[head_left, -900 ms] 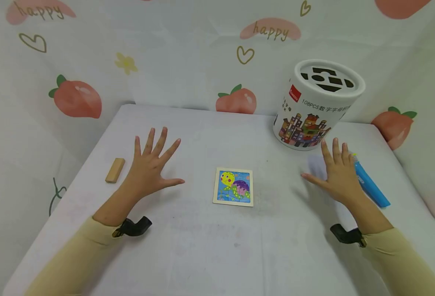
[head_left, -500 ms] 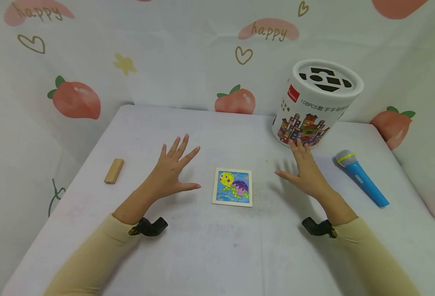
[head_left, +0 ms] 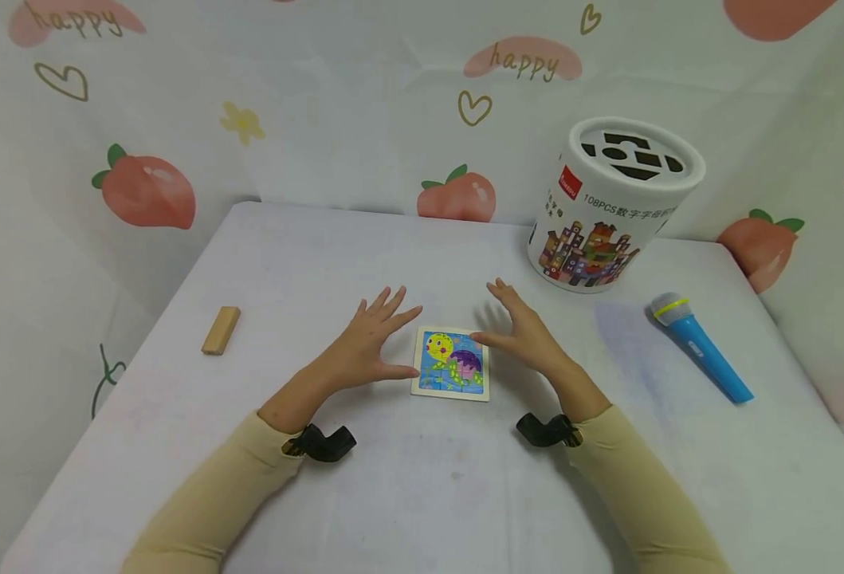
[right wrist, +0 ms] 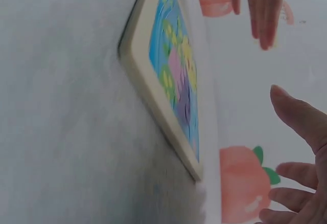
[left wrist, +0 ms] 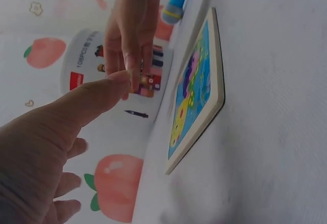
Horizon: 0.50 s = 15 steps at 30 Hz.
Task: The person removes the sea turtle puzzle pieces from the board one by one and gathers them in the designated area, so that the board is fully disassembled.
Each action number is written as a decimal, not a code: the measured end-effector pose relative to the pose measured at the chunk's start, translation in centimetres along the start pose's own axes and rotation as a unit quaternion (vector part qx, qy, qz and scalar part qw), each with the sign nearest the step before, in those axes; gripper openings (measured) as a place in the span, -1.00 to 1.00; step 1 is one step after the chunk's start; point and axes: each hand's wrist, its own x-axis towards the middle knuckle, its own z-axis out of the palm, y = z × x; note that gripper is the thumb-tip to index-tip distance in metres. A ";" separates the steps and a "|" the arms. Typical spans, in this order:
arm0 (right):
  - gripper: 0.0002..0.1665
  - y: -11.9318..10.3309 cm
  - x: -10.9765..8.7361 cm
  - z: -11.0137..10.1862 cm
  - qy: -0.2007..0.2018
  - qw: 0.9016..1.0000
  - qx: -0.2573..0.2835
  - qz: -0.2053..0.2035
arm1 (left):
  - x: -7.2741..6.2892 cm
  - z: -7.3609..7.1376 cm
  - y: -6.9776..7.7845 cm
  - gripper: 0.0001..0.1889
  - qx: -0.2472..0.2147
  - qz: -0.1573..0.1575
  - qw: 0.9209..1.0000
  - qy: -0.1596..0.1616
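Note:
A small square jigsaw puzzle [head_left: 452, 375] with a pale wooden frame and a yellow and purple turtle picture lies flat mid-table. My left hand [head_left: 364, 347] hovers at its left side, fingers spread, thumb tip over the frame's left edge in the head view. On the other side, my right hand [head_left: 525, 331] is held above the table with its thumb reaching over the puzzle's upper right corner. Neither hand holds anything. Both wrist views show the puzzle [left wrist: 196, 88] with a gap between it and the thumb [right wrist: 299, 114].
A wooden block [head_left: 221, 331] lies at the left of the white table [head_left: 422, 486]. At the back right stands a white cylindrical tub [head_left: 608, 211] with a slotted lid. A blue toy microphone [head_left: 704, 347] lies on the right. A peach-printed cloth [head_left: 350, 104] hangs behind.
Both hands have moved inward from the table's sides toward the puzzle, the left going right and the right going left. The microphone is now uncovered. The puzzle has stayed put.

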 end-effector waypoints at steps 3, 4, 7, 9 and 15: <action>-0.05 -0.3 0.6 0.7 -0.002 1.000 0.005 -0.005 | 0.3 0.5 0.2 -0.08 -0.016 -0.004 0.999 -0.030; -0.09 -0.3 0.8 0.9 -0.004 1.000 0.005 -0.005 | 0.4 0.7 0.3 -0.09 -0.020 -0.004 0.999 -0.041; -0.20 -0.5 1.3 1.5 -0.011 1.000 0.019 -0.008 | 0.7 1.3 0.4 -0.09 -0.037 -0.006 0.997 -0.074; -0.26 -0.6 1.6 1.9 -0.021 0.999 0.039 -0.014 | 0.8 1.6 0.5 -0.08 -0.049 -0.008 0.995 -0.090; -0.43 -0.9 2.4 2.8 -0.058 0.994 0.088 -0.013 | 1.1 2.9 0.5 -0.08 -0.083 -0.021 0.989 -0.123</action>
